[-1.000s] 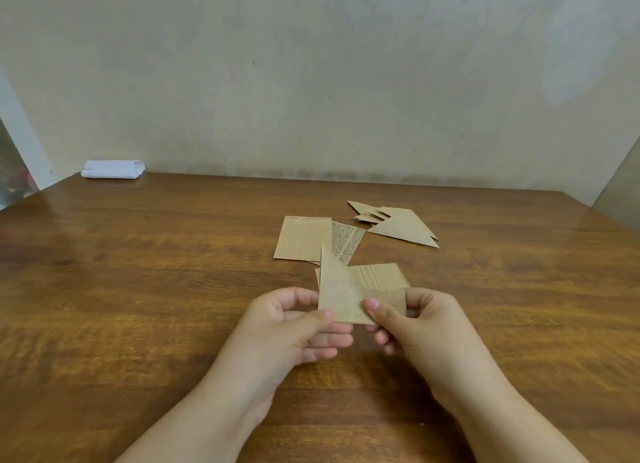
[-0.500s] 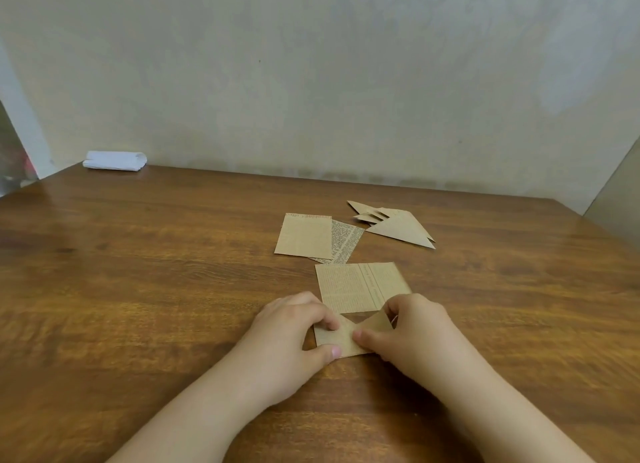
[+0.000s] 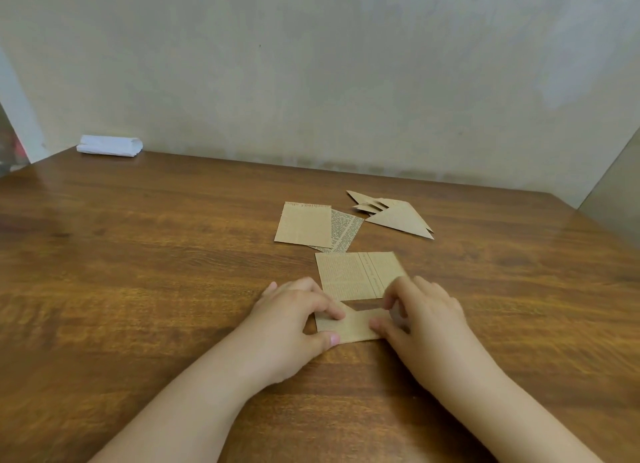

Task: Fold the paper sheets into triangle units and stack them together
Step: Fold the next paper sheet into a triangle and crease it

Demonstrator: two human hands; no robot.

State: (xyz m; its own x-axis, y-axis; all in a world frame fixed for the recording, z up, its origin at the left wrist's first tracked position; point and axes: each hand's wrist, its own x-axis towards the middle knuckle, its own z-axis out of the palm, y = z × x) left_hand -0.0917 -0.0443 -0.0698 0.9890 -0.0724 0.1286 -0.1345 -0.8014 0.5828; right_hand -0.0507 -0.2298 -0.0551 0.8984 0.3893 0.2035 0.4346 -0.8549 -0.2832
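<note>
A folded strip of brown printed paper (image 3: 353, 327) lies on the wooden table (image 3: 138, 272) in front of me. My left hand (image 3: 294, 317) pinches its left end between thumb and forefinger. My right hand (image 3: 422, 313) pinches its right end, fingers curled over the paper. Just beyond lies a flat brown sheet (image 3: 358, 275). Farther back are two overlapping sheets (image 3: 304, 228), one showing dense print. A pile of finished triangle units (image 3: 398, 217) lies at the back right.
A folded white cloth (image 3: 109, 146) lies at the table's far left corner against the wall. The table's right edge runs diagonally near the frame's right side.
The paper, held up off the table a second ago, has been brought down and pressed flat on the table. Both hands moved down with it and now flatten it into a strip.
</note>
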